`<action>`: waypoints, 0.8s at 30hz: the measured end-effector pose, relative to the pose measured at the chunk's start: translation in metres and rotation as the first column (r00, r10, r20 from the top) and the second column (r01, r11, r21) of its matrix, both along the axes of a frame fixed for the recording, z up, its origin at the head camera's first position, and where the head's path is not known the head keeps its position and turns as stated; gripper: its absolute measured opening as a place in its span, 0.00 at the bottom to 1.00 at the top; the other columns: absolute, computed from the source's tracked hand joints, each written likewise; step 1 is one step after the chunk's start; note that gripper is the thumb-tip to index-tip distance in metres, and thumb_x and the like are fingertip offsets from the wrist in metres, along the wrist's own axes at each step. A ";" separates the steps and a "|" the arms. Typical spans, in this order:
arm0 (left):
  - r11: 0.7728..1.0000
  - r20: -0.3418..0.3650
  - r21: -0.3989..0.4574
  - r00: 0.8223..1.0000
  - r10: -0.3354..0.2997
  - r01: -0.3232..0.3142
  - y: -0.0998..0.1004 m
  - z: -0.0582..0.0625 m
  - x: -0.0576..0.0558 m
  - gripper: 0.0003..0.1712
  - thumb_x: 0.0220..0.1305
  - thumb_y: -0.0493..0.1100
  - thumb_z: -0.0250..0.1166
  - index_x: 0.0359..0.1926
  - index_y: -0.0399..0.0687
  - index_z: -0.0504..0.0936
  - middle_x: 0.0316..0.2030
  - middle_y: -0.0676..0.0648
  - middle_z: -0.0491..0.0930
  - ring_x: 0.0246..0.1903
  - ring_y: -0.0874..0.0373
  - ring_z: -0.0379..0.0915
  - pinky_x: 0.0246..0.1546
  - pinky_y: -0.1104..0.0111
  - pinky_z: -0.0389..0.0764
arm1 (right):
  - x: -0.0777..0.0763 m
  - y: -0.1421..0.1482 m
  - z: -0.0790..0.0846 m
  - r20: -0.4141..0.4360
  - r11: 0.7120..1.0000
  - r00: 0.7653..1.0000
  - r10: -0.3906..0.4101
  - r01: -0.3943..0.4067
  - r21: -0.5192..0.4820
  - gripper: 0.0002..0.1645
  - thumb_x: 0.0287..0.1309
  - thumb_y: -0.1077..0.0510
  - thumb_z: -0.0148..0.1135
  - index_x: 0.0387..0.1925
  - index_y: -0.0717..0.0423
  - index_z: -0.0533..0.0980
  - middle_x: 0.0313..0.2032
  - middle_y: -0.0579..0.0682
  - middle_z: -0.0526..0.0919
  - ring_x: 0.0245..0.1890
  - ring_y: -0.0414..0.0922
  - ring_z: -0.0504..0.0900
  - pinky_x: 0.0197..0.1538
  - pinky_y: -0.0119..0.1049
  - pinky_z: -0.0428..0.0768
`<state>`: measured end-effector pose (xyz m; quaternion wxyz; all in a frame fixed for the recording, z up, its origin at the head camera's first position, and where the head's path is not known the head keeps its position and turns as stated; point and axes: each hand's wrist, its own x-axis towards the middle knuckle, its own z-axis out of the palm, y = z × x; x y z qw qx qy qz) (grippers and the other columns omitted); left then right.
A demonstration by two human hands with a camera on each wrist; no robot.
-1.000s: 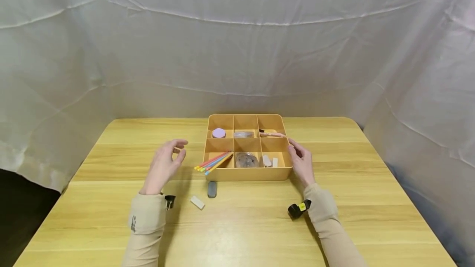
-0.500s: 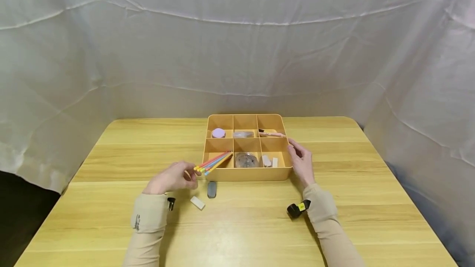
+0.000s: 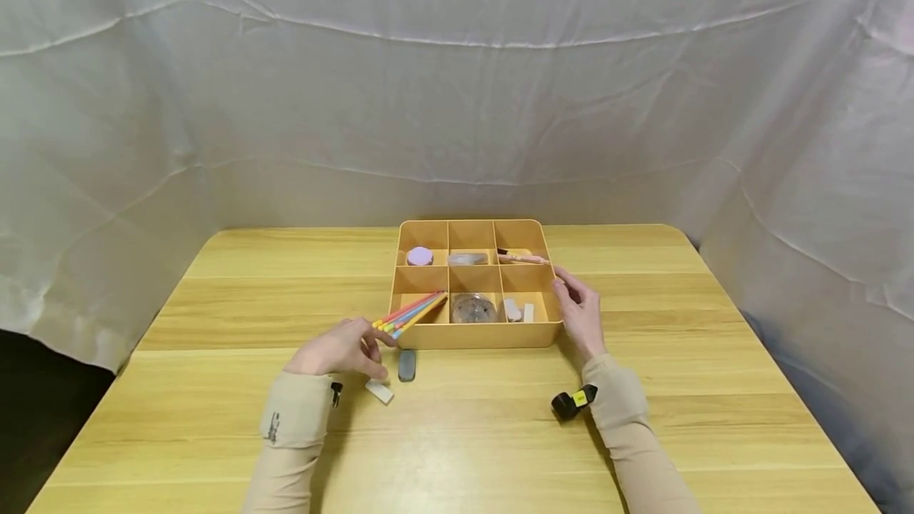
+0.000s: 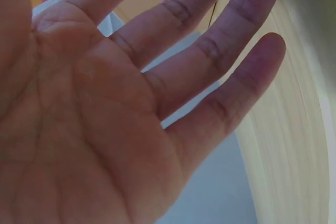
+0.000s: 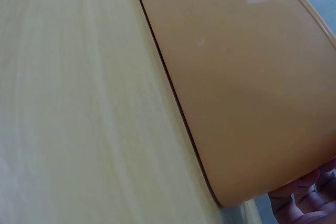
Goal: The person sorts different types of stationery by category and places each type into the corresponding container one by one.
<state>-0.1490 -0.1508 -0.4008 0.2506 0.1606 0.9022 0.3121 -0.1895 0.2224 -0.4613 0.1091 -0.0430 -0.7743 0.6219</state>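
Note:
Beside the tan divided organizer box (image 3: 485, 335), my left hand (image 3: 339, 349) hovers low over the table with its fingers spread. Its thumb tip is just above a white eraser (image 3: 380, 393); whether they touch I cannot tell. A dark grey oval object (image 3: 407, 366) lies right of that hand. In the left wrist view, the palm (image 4: 94, 124) and loosely bent fingers hold nothing. My right hand (image 3: 581, 316) grips the box's right side wall at the rim. In the right wrist view, its curled fingers (image 5: 299, 200) show at the box's edge (image 5: 247, 103).
Colored pencils or sticks (image 3: 410, 314) poke out over the box's front left corner, close to my left hand. Other compartments hold a lilac round lid (image 3: 420, 256), a clear round case (image 3: 474, 308), white blocks (image 3: 512, 309) and pink pens (image 3: 524, 258). Grey cloth (image 3: 457, 101) hangs behind.
My left hand has moved right and down from beside the box, past the pencil ends, to the white eraser. My right hand stays on the box.

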 end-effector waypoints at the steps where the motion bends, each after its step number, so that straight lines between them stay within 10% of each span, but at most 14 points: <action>1: 1.000 0.000 0.005 1.000 -0.011 0.011 0.000 -0.001 0.000 0.28 0.50 0.38 0.78 0.55 0.39 0.84 0.27 0.51 0.82 0.30 0.62 0.72 0.34 0.72 0.73 | 0.000 0.000 0.000 -0.003 1.000 1.000 -0.001 0.001 -0.002 0.23 0.75 0.59 0.52 0.66 0.65 0.73 0.63 0.68 0.77 0.41 0.23 0.74 0.44 0.15 0.72; 8: 0.998 -0.008 -0.065 1.000 -0.028 0.027 0.005 0.003 0.002 0.31 0.49 0.39 0.78 0.57 0.40 0.84 0.43 0.44 0.89 0.46 0.51 0.82 0.50 0.58 0.83 | 0.000 0.000 0.000 0.026 1.000 1.000 0.003 -0.003 -0.001 0.25 0.75 0.59 0.51 0.67 0.65 0.71 0.65 0.69 0.74 0.42 0.23 0.74 0.46 0.14 0.72; 13: 0.992 0.002 -0.123 1.000 -0.022 0.022 0.009 0.007 0.008 0.34 0.46 0.41 0.80 0.59 0.46 0.83 0.62 0.41 0.80 0.65 0.39 0.71 0.65 0.42 0.72 | 0.000 -0.001 -0.001 0.016 1.000 1.000 -0.011 0.012 -0.014 0.23 0.75 0.59 0.52 0.66 0.64 0.73 0.61 0.70 0.77 0.41 0.28 0.75 0.45 0.18 0.74; 24: 0.988 -0.055 -0.154 0.998 -0.039 0.030 0.026 0.006 0.020 0.39 0.43 0.36 0.81 0.60 0.40 0.81 0.62 0.39 0.79 0.64 0.42 0.72 0.67 0.46 0.72 | 0.000 0.000 -0.001 0.038 1.000 0.999 -0.005 0.006 -0.026 0.24 0.75 0.58 0.52 0.67 0.63 0.72 0.62 0.69 0.77 0.41 0.26 0.74 0.46 0.20 0.74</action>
